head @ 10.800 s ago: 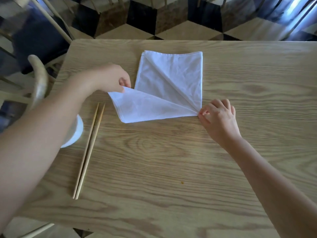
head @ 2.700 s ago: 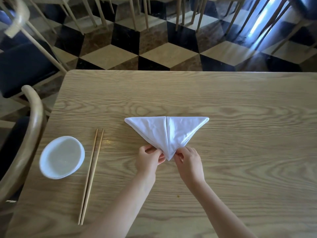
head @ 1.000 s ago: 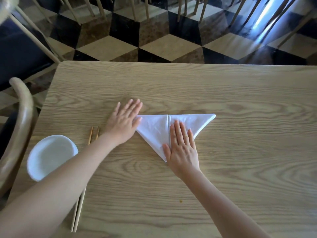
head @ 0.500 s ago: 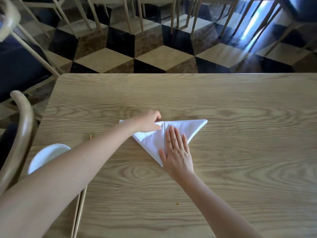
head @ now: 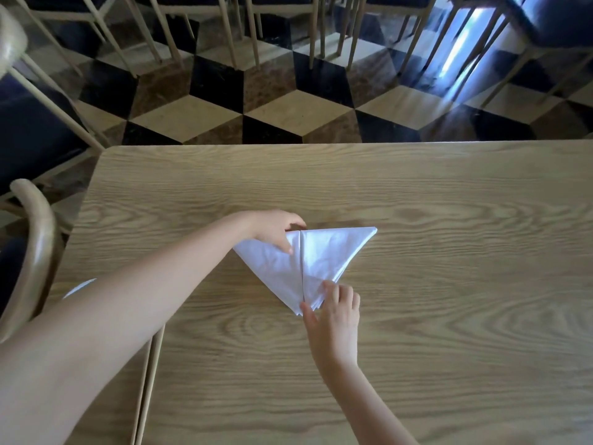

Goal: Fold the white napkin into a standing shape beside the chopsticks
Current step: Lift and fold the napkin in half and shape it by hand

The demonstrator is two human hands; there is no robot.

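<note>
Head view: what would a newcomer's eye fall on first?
The white napkin, a flat triangle pointing toward the person, lies centred on the table. The left hand pinches its far edge at the centre seam; the right hand holds its near tip. Behind, a cube-patterned floor stands out.

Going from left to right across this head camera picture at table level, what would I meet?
First the curved chair back → white bowl, barely showing → chopsticks → white napkin.

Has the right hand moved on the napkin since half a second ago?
Yes. The right hand has slid back toward the person along the centre seam of the napkin, from flat on its right half to the near tip.
</note>
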